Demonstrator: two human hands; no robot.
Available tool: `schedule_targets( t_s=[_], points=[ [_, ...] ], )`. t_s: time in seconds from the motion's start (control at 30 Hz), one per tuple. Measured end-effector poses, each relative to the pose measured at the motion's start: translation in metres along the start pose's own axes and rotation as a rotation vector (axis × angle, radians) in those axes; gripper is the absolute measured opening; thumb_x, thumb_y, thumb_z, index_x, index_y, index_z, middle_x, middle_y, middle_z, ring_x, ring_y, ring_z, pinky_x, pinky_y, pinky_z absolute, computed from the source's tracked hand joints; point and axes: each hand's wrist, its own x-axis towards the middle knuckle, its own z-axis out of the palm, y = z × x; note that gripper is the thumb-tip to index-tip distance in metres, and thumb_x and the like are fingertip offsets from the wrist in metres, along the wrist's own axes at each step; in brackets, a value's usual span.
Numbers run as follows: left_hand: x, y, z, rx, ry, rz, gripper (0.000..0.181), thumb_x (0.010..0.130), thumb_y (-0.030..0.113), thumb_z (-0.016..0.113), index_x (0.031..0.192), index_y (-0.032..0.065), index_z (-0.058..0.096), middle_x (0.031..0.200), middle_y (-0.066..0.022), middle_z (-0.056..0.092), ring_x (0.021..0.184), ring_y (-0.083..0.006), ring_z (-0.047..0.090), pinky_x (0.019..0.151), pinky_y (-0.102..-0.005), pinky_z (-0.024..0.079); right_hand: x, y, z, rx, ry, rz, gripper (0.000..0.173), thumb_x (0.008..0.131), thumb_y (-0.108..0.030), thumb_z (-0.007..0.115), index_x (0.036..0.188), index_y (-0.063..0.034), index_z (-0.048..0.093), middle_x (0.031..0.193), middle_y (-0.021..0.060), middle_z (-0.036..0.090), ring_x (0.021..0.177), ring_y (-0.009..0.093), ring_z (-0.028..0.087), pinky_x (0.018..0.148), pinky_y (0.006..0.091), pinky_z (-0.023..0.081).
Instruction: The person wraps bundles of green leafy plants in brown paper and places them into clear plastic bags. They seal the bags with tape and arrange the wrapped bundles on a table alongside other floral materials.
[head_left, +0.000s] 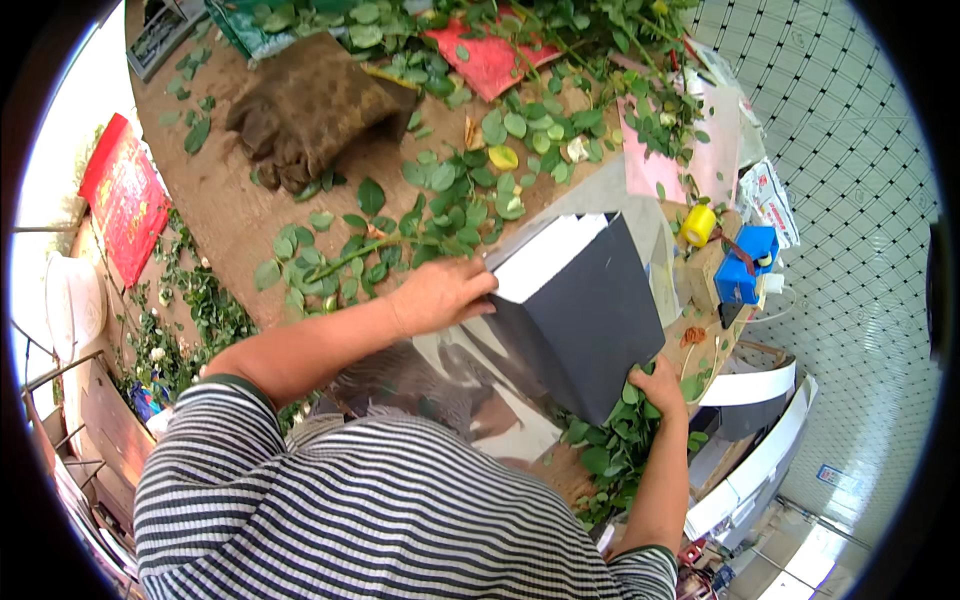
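A dark grey box-like bundle (592, 300) with the white edges of stacked sheets showing at its top lies tilted before me. My left hand (446, 294) grips its upper left corner, thumb and fingers at the edge. At the lower right corner, my right hand (654, 386) holds the bundle, its fingers partly hidden. Clear, shiny plastic film (457, 375) spreads under and to the left of the bundle. Leafy green stems (619, 442) lie beneath my right hand. A leafy rose stem (360, 259) rests just beyond my left hand.
Brown work gloves (315, 105) lie on the wooden table (202, 225). Cut foliage and a red packet (487, 56) are at the far side. A pink sheet (675, 150), a yellow tape roll (698, 225) and a blue tape dispenser (746, 262) sit on the right.
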Motion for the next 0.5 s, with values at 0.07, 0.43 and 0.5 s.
schedule_targets(
  t_s=[0.07,0.43,0.5],
  points=[
    [-0.007,0.008,-0.005,0.008,0.132,-0.003,0.040,0.071,0.028,0.069,0.094,0.0054,0.045,0.088,-0.0133,0.048,0.082,-0.0305,0.054,0.067,-0.0376,0.045,-0.009,0.001,-0.005,-0.078,0.138,-0.033,0.069,0.062,-0.025,0.073,0.120,0.0022,0.047,0.112,0.0142,0.056,0.105,0.024,0.052,0.091,0.0348,0.040],
    [-0.072,0.045,-0.009,0.160,-0.863,0.502,0.029,0.075,0.042,0.058,0.086,0.0155,0.063,0.088,0.0016,0.052,0.097,-0.0177,0.049,0.078,-0.0353,0.038,-0.114,-0.061,0.185,0.063,-0.132,-0.505,0.023,0.072,-0.023,0.071,0.079,-0.0044,0.060,0.078,0.0057,0.059,0.073,0.023,0.059,0.065,0.0304,0.048],
    [-0.081,0.049,-0.016,0.171,-0.798,0.526,0.025,0.074,0.038,0.061,0.085,0.0165,0.063,0.088,0.0025,0.051,0.095,-0.0173,0.049,0.078,-0.0364,0.037,-0.113,-0.059,0.223,0.072,-0.129,-0.534,0.026,0.070,-0.026,0.072,0.082,-0.0057,0.060,0.082,0.0045,0.059,0.077,0.023,0.058,0.066,0.0306,0.048]
  ],
)
